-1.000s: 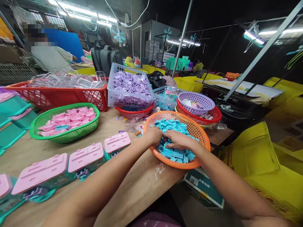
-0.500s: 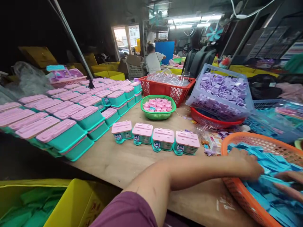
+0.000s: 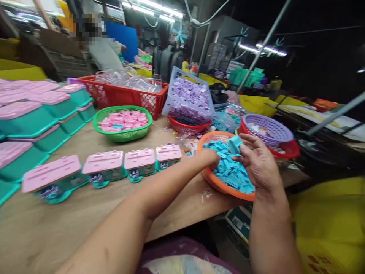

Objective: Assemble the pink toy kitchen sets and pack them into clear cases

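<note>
My right hand [image 3: 259,161] is raised at the right rim of an orange basket [image 3: 211,178], its fingers pinching a small blue plastic piece [image 3: 235,144]. Many loose blue pieces [image 3: 228,167] of the same colour fill the basket. Reaching over the basket's left rim, my left hand [image 3: 210,156] is bent down at the pieces; its fingers are hidden, so what they hold does not show. Left of the basket, a row of several teal boxes with pink lids [image 3: 139,159] stands on the wooden table [image 3: 114,205].
Stacked pink-lidded teal boxes [image 3: 31,114] crowd the left. Behind the row are a green basket [image 3: 122,133] of pink parts, a red basket [image 3: 122,95] of clear plastic pieces and a tilted crate [image 3: 188,97] of purple pieces. A purple basket [image 3: 268,129] stands at the right.
The view has swung right, bringing the whole orange basket in. My right hand has lifted with a blue piece in its fingers. My left hand stays at the basket.
</note>
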`<state>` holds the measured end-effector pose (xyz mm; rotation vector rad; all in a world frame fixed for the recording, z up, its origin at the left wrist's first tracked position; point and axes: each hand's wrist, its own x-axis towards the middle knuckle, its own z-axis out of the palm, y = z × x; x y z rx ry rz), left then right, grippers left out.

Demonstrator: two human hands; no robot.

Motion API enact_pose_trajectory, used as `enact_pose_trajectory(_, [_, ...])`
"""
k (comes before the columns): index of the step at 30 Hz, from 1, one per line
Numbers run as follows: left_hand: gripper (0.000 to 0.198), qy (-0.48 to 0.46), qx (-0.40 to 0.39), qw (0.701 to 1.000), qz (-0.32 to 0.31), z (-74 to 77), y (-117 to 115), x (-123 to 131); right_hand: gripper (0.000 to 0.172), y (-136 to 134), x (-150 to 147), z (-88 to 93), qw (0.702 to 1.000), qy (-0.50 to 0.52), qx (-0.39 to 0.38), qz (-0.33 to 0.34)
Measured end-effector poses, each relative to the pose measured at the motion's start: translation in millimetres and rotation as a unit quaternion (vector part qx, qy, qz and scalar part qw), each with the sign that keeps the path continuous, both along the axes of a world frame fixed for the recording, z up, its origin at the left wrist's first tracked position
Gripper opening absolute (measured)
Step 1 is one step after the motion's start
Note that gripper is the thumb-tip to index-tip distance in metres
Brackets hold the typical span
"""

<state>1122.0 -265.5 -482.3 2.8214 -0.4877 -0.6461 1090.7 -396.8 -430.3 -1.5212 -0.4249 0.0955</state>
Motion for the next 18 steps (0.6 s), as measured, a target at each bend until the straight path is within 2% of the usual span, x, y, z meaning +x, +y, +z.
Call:
enact_pose_trajectory(3, [0.053,-0.001,0.026,0.999,-0.032,7.2,7,-2,0.040,-22,-4,-7.2,0.997,0.072,0.008,0.019])
enact_pose_trajectory(7, [0.046,-0.023,-0.004,0.998,-0.050,14.6,25,-7,0.040,-40,-2,-19.2,0.989,0.136,0.044,0.036])
enact_pose_trajectory(11, [0.026,-0.031,-0.050,0.997,-0.055,16.4,36,-3,0.039,-44,3,-27.3,0.979,0.178,0.095,0.040])
enact_pose_trajectory(18, [0.033,0.020,-0.042,0.996,-0.071,16.1,31,7,0.034,-43,7,-41.6,0.968,0.209,0.126,0.058])
